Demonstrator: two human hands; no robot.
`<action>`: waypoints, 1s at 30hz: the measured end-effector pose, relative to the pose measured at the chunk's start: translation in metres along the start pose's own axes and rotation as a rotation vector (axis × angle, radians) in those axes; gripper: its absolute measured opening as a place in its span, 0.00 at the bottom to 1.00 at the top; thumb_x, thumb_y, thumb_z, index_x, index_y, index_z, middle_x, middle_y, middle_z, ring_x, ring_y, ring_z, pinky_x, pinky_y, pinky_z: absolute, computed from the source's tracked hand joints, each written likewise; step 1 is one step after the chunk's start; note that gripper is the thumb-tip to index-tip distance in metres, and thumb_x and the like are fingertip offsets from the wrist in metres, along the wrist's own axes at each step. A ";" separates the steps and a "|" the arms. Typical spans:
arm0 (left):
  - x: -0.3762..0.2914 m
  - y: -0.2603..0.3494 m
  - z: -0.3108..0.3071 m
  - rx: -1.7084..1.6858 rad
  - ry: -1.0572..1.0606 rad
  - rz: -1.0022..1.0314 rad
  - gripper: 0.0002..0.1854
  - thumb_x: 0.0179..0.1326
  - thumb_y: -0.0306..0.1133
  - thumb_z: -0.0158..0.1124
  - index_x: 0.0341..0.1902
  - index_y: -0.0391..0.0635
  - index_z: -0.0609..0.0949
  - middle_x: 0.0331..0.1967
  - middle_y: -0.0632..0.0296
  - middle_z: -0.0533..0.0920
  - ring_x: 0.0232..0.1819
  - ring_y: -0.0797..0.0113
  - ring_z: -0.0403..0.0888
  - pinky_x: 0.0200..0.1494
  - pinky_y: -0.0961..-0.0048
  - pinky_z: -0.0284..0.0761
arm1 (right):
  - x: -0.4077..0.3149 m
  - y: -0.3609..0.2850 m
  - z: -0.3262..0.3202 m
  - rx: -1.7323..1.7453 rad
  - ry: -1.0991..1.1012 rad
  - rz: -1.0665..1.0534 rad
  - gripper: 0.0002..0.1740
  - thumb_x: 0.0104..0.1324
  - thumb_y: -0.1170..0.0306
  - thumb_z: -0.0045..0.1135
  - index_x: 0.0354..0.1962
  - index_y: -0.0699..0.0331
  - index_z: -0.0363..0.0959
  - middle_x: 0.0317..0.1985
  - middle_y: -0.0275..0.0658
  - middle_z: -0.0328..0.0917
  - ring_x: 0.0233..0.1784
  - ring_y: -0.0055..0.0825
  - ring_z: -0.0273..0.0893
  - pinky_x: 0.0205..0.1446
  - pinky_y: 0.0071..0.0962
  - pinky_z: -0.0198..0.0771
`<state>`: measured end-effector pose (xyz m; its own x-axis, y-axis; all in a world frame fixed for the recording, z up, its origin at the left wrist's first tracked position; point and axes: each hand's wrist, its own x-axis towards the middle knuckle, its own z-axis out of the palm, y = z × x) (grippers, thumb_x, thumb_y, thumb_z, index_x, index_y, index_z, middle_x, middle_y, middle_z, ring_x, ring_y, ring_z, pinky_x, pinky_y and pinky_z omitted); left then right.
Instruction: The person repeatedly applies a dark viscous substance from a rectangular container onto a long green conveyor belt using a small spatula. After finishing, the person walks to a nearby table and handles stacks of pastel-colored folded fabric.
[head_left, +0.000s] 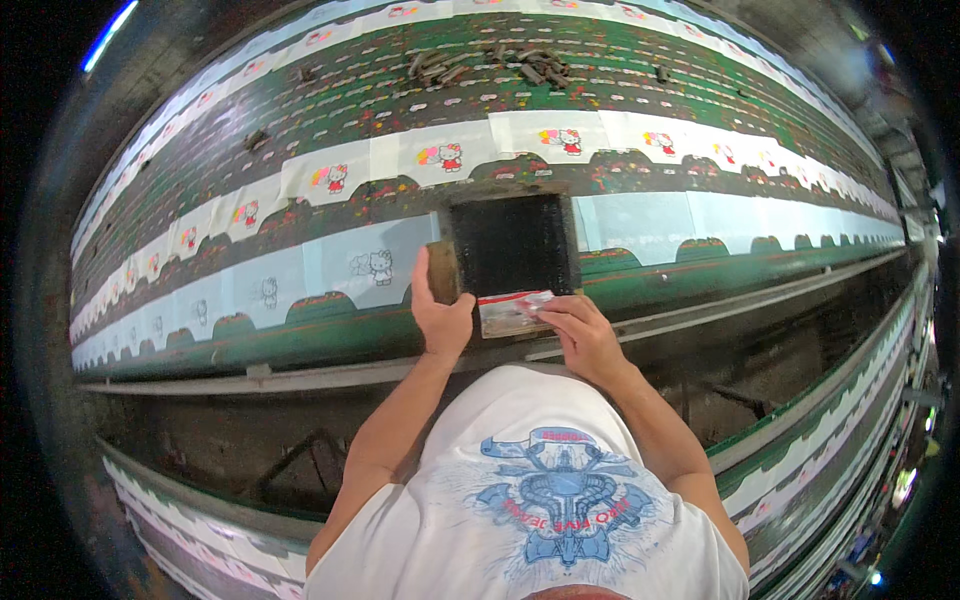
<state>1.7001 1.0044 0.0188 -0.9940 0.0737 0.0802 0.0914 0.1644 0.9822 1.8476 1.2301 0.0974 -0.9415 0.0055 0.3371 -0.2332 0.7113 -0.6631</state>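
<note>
A screen-printing frame (568, 232) with dark mesh (510, 244) lies across the near edge of the long table before me. My left hand (442, 319) grips a brown wooden-looking piece (442, 271) at the frame's left side, thumb to the right and a finger along its outer edge. At the near end of the frame is a pale flat strip (502, 321) with a red band. My right hand (589, 330) is over the strip's right end, fingertips pinched on a small, shiny pale piece (534, 302), too blurred to name exactly.
Pale blue cut fabric panels (637, 225) line the near edge; those on the left carry a cat-figure outline (381, 268). Behind them lie white panels (465, 157) with coloured cat prints. Dark scraps (544, 67) are heaped farther back. A metal rail (322, 377) runs along the table; another table (225, 547) stands behind me.
</note>
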 end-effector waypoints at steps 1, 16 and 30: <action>-0.001 0.007 0.008 -0.010 -0.004 -0.025 0.54 0.52 0.15 0.69 0.89 0.35 0.67 0.82 0.45 0.76 0.84 0.52 0.73 0.87 0.61 0.64 | -0.004 0.006 -0.006 0.003 -0.001 0.001 0.24 0.63 0.90 0.67 0.56 0.64 0.88 0.58 0.47 0.88 0.61 0.51 0.87 0.66 0.47 0.85; -0.003 0.002 0.022 -0.098 -0.006 -0.140 0.55 0.52 0.13 0.70 0.90 0.41 0.69 0.80 0.49 0.79 0.79 0.57 0.78 0.82 0.63 0.72 | 0.024 0.010 -0.022 -0.223 -0.198 -0.223 0.21 0.67 0.73 0.66 0.57 0.62 0.87 0.56 0.42 0.87 0.61 0.44 0.86 0.65 0.47 0.80; 0.004 -0.006 0.018 -0.161 -0.054 -0.093 0.42 0.71 0.17 0.70 0.89 0.41 0.70 0.79 0.49 0.79 0.78 0.58 0.79 0.82 0.61 0.72 | 0.141 0.068 -0.030 -0.241 -0.504 -0.053 0.20 0.71 0.80 0.64 0.60 0.65 0.85 0.54 0.51 0.88 0.64 0.56 0.85 0.69 0.52 0.81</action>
<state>1.6966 1.0216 0.0107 -0.9927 0.1191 -0.0175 -0.0160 0.0136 0.9998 1.7059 1.3004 0.1197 -0.9436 -0.3293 -0.0346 -0.2771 0.8424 -0.4621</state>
